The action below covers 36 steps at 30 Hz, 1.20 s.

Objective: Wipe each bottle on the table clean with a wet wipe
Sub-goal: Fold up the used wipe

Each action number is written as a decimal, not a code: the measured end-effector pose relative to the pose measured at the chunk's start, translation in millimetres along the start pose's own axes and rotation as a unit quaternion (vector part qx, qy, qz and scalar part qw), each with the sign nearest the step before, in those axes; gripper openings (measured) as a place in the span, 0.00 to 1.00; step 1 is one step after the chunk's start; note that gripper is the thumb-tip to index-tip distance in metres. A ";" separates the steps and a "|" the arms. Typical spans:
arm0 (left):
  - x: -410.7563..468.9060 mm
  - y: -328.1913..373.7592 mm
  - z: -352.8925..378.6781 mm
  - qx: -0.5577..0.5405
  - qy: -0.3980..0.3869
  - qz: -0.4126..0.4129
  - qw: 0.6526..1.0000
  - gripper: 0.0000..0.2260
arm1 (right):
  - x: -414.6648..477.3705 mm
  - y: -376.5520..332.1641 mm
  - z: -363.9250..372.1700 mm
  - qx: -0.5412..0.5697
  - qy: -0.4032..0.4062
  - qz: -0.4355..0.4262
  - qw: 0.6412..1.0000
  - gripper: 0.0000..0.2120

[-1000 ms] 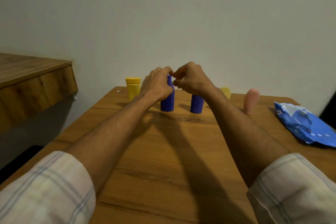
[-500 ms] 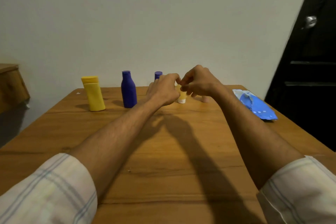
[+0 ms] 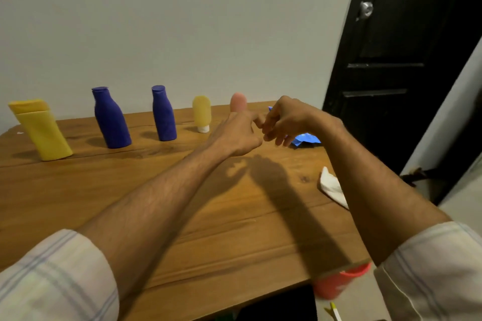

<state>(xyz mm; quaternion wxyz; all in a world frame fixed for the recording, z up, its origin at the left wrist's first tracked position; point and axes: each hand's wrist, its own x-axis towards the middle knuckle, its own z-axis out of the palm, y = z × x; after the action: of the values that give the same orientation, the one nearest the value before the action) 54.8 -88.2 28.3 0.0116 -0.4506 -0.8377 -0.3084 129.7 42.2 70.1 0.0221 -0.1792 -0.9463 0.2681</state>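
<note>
One wooden table (image 3: 65, 190) fills most of my feed, with a black door (image 3: 391, 60) at the upper right. Both forearms reach in from the bottom corners and meet just right of centre. The left hand (image 3: 240, 133) shows me its back, fingers curled away from the lens. The right hand (image 3: 284, 120) has its fingers bent and hanging loosely, and its thumb and forefinger touch the left hand's fingertips. I see nothing in either hand, though I cannot tell whether something small is pinched where they meet.

The bottles stand in a row along the far edge, from left of frame towards the centre:
- a yellow bottle (image 3: 41, 133), which looks tilted through my wide lens
- a big blue bottle (image 3: 110, 120)
- a slimmer blue bottle (image 3: 163, 116)
- a small yellow tube (image 3: 201, 112) on its white cap
- a pink tube (image 3: 238, 101), half hidden behind the left hand

No hand touches any of them. A blue wipe pack (image 3: 305, 138) lies just beyond the right hand. A crumpled white wipe (image 3: 332, 187) lies on the table at centre right, beside the right forearm.

My reading is that I am between bottles, or only at the start, and nothing here shows which are already clean. The next move calls for getting a wipe into one hand, either the loose one or a fresh one from the pack. The other hand must then steady a bottle, as these are light and would tip easily under a sideways rub.
</note>
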 end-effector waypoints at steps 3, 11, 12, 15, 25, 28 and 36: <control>4.1 17.0 15.8 -0.015 -0.035 0.025 0.999 0.13 | -17.0 21.4 -10.9 -0.003 -0.015 0.046 0.999 0.07; 11.3 61.5 59.0 -0.024 -0.155 0.073 0.985 0.17 | -56.3 72.3 -35.6 -0.039 -0.084 0.160 0.983 0.10; 11.7 65.8 63.2 -0.027 -0.172 0.073 0.982 0.18 | -59.9 77.2 -37.5 -0.044 -0.092 0.171 0.980 0.10; 12.1 76.6 71.7 -0.040 -0.233 0.064 0.969 0.20 | -70.7 86.6 -42.5 -0.058 -0.126 0.199 0.970 0.11; 15.5 81.5 90.9 -0.020 -0.299 0.106 0.948 0.07 | -74.4 101.3 -32.9 -0.068 -0.209 0.233 0.947 0.23; 21.1 79.6 93.3 -0.049 -0.280 0.109 0.953 0.03 | -66.4 101.5 -32.0 -0.058 -0.193 0.238 0.950 0.19; 56.1 73.9 85.1 -0.088 -0.194 0.120 0.970 0.06 | -41.5 95.7 -55.0 -0.037 -0.130 0.229 0.964 0.11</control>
<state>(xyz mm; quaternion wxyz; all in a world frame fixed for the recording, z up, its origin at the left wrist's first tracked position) 99.8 28.4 13.5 -0.1536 -0.5985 -0.7333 -0.2838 207.4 131.0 70.0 -0.1697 -0.3558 -0.8838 0.2520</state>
